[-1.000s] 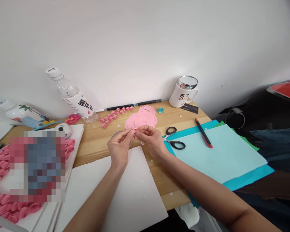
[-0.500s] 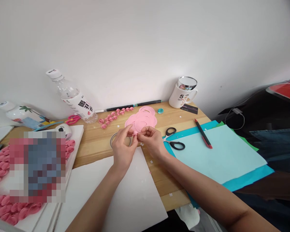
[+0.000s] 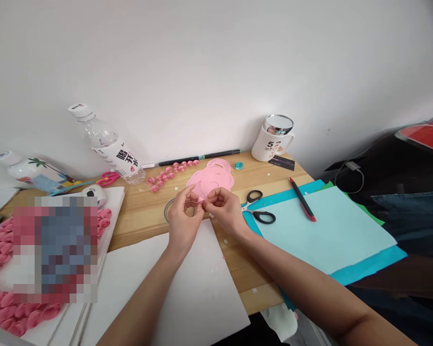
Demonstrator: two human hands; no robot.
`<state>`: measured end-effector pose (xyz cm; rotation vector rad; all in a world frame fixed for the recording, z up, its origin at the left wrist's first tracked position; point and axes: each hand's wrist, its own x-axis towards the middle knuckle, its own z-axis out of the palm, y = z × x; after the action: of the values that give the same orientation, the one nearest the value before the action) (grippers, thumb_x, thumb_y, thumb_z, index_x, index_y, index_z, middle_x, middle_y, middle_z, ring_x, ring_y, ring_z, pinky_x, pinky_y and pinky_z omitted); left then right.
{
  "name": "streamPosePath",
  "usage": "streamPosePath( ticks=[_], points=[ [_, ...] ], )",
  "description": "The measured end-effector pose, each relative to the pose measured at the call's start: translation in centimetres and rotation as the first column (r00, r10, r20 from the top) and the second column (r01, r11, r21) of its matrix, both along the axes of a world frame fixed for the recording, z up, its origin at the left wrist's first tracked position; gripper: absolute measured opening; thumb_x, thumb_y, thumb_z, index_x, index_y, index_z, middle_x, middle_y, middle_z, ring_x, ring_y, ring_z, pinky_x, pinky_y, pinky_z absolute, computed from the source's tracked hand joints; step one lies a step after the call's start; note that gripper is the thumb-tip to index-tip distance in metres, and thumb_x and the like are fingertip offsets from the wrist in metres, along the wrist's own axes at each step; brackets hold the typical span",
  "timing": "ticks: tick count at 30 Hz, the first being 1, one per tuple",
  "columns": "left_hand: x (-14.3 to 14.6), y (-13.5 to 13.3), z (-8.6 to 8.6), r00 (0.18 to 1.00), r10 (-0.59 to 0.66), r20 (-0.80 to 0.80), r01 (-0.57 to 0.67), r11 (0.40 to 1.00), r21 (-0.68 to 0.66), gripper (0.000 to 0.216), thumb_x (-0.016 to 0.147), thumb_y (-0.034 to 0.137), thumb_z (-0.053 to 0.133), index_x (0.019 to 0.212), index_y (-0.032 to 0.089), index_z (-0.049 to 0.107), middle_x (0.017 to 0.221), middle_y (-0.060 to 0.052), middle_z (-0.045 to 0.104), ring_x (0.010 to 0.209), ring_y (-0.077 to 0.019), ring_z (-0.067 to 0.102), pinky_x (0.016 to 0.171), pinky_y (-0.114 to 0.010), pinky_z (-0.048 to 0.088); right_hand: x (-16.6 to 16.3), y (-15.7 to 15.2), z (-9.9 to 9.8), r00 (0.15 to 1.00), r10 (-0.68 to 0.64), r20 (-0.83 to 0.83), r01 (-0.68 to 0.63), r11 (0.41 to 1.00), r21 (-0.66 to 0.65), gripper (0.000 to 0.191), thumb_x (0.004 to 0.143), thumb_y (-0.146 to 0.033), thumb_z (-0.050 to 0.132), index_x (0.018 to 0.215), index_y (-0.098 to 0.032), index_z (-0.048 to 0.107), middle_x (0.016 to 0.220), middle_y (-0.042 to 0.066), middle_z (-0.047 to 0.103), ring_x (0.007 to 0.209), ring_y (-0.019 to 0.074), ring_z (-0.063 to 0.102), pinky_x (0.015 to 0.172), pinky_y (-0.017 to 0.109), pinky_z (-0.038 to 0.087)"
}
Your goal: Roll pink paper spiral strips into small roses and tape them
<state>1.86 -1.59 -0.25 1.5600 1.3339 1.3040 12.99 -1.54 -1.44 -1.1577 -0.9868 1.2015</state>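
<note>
A pale wall (image 3: 202,72) rises behind a wooden counter (image 3: 140,218) crowded with paper and tools. In the head view, the only one, a small pink paper piece (image 3: 200,200) sits between both hands, above the front edge of a pile of pink paper spirals (image 3: 212,180). The left hand (image 3: 184,211) has a loose grip, thumb and fingertips nearly together on the piece; the right hand (image 3: 224,210) pinches it more tightly from the other side. Fingers hide much of its shape.

The main risk seems to be in that small hold: if either pinch slackens, a wound piece could spring loose, while too hard a press could crease or flatten it. Dropped, it might land among the like-coloured spirals and be hard to pick out. The left hand partly covers a tape roll (image 3: 167,211), which a lowered wrist could knock. The scissors (image 3: 265,217) lie near the right hand, handles toward the marker pen (image 3: 303,199); a sweep of that wrist could shove them. The rolled pink paper roses (image 3: 165,176) sit loose near the water bottle (image 3: 124,158), so a bump there might scatter or crush them. The left forearm (image 3: 144,288) passes over a white sheet (image 3: 205,288) and could drag it.
</note>
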Motion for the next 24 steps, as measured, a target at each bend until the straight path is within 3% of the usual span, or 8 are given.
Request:
streamPosePath(
  ticks=[7, 11, 19, 24],
  points=[
    [0.0, -0.08, 0.09, 0.999, -0.01, -0.041, 0.01, 1.0, -0.001, 0.046, 0.07, 0.01, 0.055, 0.114, 0.022, 0.053, 0.085, -0.002, 0.058, 0.079, -0.014, 0.058, 0.078, -0.031, 0.048, 0.17, -0.15, 0.29, 0.997, 0.048, 0.06, -0.052, 0.997, 0.052, 0.015, 0.061, -0.02, 0.064, 0.071, -0.018, 0.052, 0.063, -0.002, 0.055, 0.058, 0.0106, 0.054, 0.054, 0.022, 0.043],
    [0.06, -0.14, 0.34, 0.999, -0.002, 0.043, 0.003, 1.0, -0.028, 0.043, 0.07, 0.012, 0.056, 0.112, 0.021, 0.054, 0.081, -0.002, 0.059, 0.078, -0.0139, 0.058, 0.08, -0.032, 0.048, -0.07, -0.47, 0.6, 0.999, 0.03, 0.042, -0.033, 0.995, 0.092, 0.014, 0.063, -0.023, 0.065, 0.07, -0.018, 0.053, 0.066, -0.001, 0.055, 0.061, 0.0112, 0.054, 0.057, 0.023, 0.044],
    [0.47, -0.29, 0.23, 0.932, 0.102, 0.347, -0.036, 0.981, -0.19, 0.035, 0.066, 0.019, 0.063, 0.101, 0.016, 0.059, 0.081, -0.001, 0.058, 0.077, -0.0125, 0.059, 0.072, -0.027, 0.05, -0.78, -0.45, -0.08, 0.965, 0.026, -0.261, -0.041, 0.998, -0.053, 0.021, 0.057, -0.024, 0.072, 0.065, -0.017, 0.053, 0.062, -0.004, 0.054, 0.059, 0.0081, 0.053, 0.06, 0.021, 0.044],
    [0.36, -0.13, 0.24, 0.958, 0.049, 0.281, -0.01, 0.99, -0.14, 0.041, 0.064, 0.017, 0.064, 0.104, 0.018, 0.057, 0.091, -0.004, 0.058, 0.083, -0.0132, 0.058, 0.075, -0.027, 0.05, -0.24, -0.17, 0.49, 0.973, -0.025, -0.231, 0.002, 0.995, -0.101, 0.024, 0.055, -0.023, 0.072, 0.065, -0.016, 0.052, 0.058, -0.004, 0.055, 0.056, 0.0093, 0.055, 0.06, 0.024, 0.046]
  ],
)
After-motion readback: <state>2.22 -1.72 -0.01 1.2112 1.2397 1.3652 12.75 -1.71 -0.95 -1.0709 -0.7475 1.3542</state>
